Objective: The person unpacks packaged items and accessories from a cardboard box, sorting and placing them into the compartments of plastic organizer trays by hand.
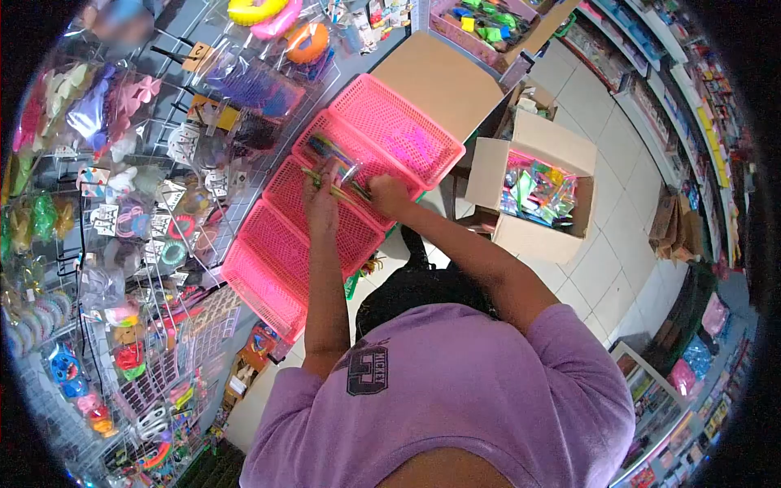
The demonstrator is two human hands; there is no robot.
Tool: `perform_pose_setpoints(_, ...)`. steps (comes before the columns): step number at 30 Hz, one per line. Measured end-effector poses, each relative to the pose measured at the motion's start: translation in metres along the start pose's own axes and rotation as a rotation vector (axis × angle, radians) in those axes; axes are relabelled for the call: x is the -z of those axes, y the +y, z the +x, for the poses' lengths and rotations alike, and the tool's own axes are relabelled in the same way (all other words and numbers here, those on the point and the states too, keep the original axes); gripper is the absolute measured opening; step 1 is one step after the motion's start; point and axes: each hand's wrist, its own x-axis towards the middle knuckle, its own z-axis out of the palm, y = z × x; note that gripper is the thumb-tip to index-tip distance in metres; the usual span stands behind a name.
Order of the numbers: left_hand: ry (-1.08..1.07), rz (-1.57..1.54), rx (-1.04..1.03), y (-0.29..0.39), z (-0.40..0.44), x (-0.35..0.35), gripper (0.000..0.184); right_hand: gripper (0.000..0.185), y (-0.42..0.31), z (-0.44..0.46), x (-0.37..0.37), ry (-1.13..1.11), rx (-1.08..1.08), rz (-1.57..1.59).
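Observation:
Several thin green-yellow pen-like sticks stretch between my two hands, above the row of pink plastic baskets. My left hand is closed around them near one end. My right hand is curled into a fist at their other end; its fingertips are hidden, so what it grips cannot be made out. Just beyond my hands, more slim items, dark and coloured, lie in the second pink basket. The farthest pink basket has bright pink pieces in it.
An open cardboard box with colourful plastic packets stands to my right. Hanging goods crowd a wire rack on the left. Ahead are a brown cardboard panel and a bin of small toys. Stocked shelves line the far right.

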Motion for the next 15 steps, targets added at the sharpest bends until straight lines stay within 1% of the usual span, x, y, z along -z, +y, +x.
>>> perform_pose_setpoints(1, -0.021, 0.010, 0.004, 0.000, 0.001, -0.001, 0.039, 0.016, 0.003, -0.001, -0.003, -0.014, 0.022, -0.013)
perform_pose_setpoints(3, 0.007, 0.004, 0.032, -0.001, 0.001, -0.004, 0.038, 0.016, 0.004, -0.001, -0.005, -0.039, 0.070, -0.040)
perform_pose_setpoints(6, 0.006, -0.005, 0.023, 0.001, 0.002, -0.005, 0.036, 0.016, 0.008, 0.000, 0.011, -0.154, 0.070, -0.006)
perform_pose_setpoints(9, -0.037, -0.015, 0.014, -0.001, 0.002, -0.001, 0.035, 0.016, -0.003, 0.002, 0.044, -0.230, -0.022, -0.041)
perform_pose_setpoints(10, -0.056, -0.018, 0.012, 0.000, 0.003, 0.000, 0.035, 0.016, -0.003, 0.003, 0.049, -0.199, -0.046, 0.022)
perform_pose_setpoints(12, -0.028, 0.012, 0.036, 0.001, -0.002, -0.007, 0.036, 0.018, -0.004, 0.006, 0.059, -0.139, -0.095, 0.149)
perform_pose_setpoints(15, -0.040, 0.001, 0.013, -0.003, -0.006, -0.019, 0.036, 0.021, -0.007, 0.012, 0.073, -0.075, -0.044, 0.583)
